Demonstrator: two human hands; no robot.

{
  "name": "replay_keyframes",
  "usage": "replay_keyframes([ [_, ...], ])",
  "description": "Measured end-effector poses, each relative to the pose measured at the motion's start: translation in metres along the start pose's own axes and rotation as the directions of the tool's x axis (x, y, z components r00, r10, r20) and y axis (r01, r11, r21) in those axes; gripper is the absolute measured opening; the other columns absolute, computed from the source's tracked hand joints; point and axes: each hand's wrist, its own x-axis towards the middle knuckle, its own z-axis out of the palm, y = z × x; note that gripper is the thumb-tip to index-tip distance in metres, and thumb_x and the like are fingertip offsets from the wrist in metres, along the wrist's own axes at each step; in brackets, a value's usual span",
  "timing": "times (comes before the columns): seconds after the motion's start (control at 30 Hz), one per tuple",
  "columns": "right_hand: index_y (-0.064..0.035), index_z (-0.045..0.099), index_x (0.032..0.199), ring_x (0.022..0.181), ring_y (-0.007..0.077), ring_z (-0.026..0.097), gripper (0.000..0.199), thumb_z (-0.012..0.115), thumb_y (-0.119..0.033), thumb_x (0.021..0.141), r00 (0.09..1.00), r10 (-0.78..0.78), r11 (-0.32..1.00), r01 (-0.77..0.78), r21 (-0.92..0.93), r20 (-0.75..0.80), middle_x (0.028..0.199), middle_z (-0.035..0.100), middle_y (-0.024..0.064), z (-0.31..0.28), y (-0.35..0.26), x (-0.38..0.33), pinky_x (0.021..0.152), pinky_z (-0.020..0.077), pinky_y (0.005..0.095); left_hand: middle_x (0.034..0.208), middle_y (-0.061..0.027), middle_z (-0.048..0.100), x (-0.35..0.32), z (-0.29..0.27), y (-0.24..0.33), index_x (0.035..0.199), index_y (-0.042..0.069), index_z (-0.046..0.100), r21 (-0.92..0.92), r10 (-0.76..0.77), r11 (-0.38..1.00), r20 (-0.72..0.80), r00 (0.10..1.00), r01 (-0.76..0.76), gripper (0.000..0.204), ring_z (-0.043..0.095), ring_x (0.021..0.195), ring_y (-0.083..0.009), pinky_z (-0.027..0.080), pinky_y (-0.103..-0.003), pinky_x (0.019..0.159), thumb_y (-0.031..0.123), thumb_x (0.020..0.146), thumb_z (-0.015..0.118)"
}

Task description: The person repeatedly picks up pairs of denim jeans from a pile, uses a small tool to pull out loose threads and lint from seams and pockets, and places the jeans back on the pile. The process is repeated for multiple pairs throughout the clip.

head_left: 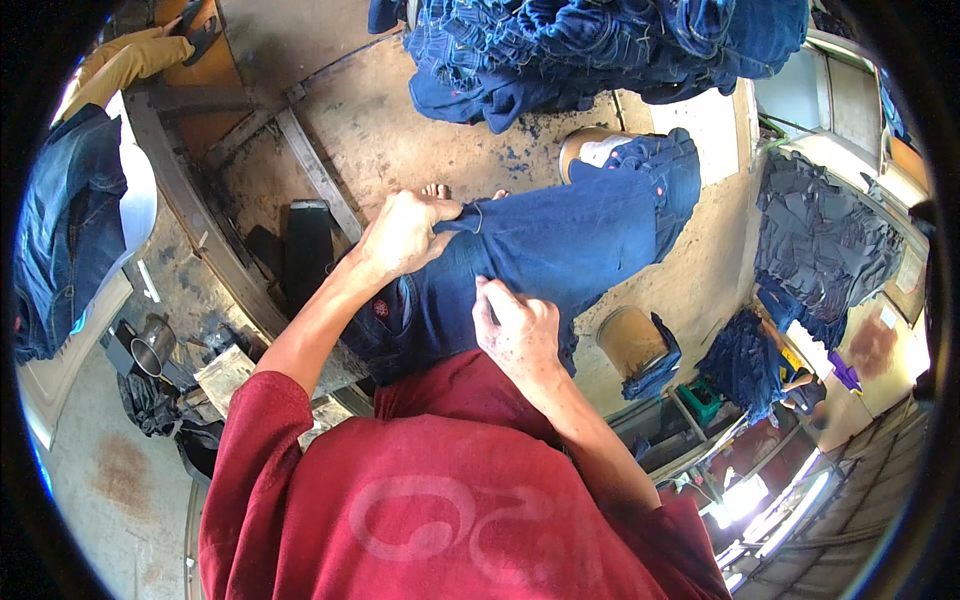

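A pair of dark blue jeans (590, 235) lies across my lap and stretches away to the right. Its far right end droops over a round stool. My left hand (405, 230) pinches a fold of the denim along the upper edge, where a short dark loop of thread or cloth stands up. Lower on the same cloth rests my right hand (518, 325), fingers curled in. Whatever its fingertips hold, if anything, is hidden. Small red round marks show on the jeans near both ends.
A big heap of jeans (600, 45) stands at the far side. Dark grey garments (820, 235) are piled at right, near a round stool (632, 342) and a green crate (698, 403). More jeans (75, 230) hang at left, beside a metal cup (153, 345). Another person's legs (125, 65) show at far left.
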Motion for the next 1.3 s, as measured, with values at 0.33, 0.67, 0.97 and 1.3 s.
replay_keyframes([
  [0.33, -0.0076, 0.074, 0.099, 0.054, 0.0293, 0.071, 0.006, 0.075, -0.003, 0.095, 0.991, -0.007, 0.996, 0.018, 0.083, -0.133, 0.064, 0.068, 0.0114, 0.0, -0.001, 0.002, 0.051, 0.0547, 0.0402, 0.096, -0.0251, 0.072, 0.0, 0.002, -0.001, 0.093, 0.001, 0.066, 0.027, 0.002, 1.0, -0.031, 1.0, -0.001, 0.023, 0.072, 0.096, -0.0458, 0.063, -0.051, 0.085, 0.008, 0.081, 0.083],
  [0.67, -0.0088, 0.071, 0.097, 0.055, 0.0302, 0.072, 0.003, 0.075, -0.007, 0.097, 0.99, 0.014, 0.997, -0.004, 0.074, -0.139, 0.065, 0.068, 0.0125, -0.002, 0.0, 0.004, 0.05, 0.055, 0.0408, 0.099, -0.0262, 0.072, 0.0, 0.002, 0.0, 0.098, 0.002, 0.068, 0.035, -0.018, 0.999, -0.003, 1.0, 0.018, 0.023, 0.072, 0.097, -0.047, 0.063, -0.052, 0.084, 0.01, 0.083, 0.083],
  [0.97, -0.0107, 0.072, 0.107, 0.056, 0.0306, 0.071, 0.012, 0.073, -0.01, 0.095, 0.998, -0.027, 1.0, 0.027, 0.006, -0.051, 0.069, 0.071, 0.0104, -0.002, 0.006, -0.001, 0.051, 0.0575, 0.0415, 0.104, -0.025, 0.074, -0.003, 0.003, 0.0, 0.101, 0.004, 0.07, 0.026, -0.032, 0.999, 0.0, 1.0, 0.032, 0.023, 0.072, 0.099, -0.0463, 0.064, -0.051, 0.086, 0.012, 0.084, 0.083],
  [1.3, -0.008, 0.078, 0.106, 0.058, 0.0188, 0.074, 0.008, 0.077, -0.009, 0.099, 0.993, 0.105, 0.983, -0.111, 0.145, 0.051, 0.072, 0.076, 0.0096, -0.029, 0.013, -0.007, 0.052, 0.0534, 0.0333, 0.101, -0.019, 0.073, -0.024, -0.007, 0.027, 0.109, 0.005, 0.074, 0.146, -0.019, 0.987, -0.299, 0.954, 0.066, 0.037, 0.071, 0.097, -0.0428, 0.058, -0.047, 0.087, 0.02, 0.081, 0.092],
])
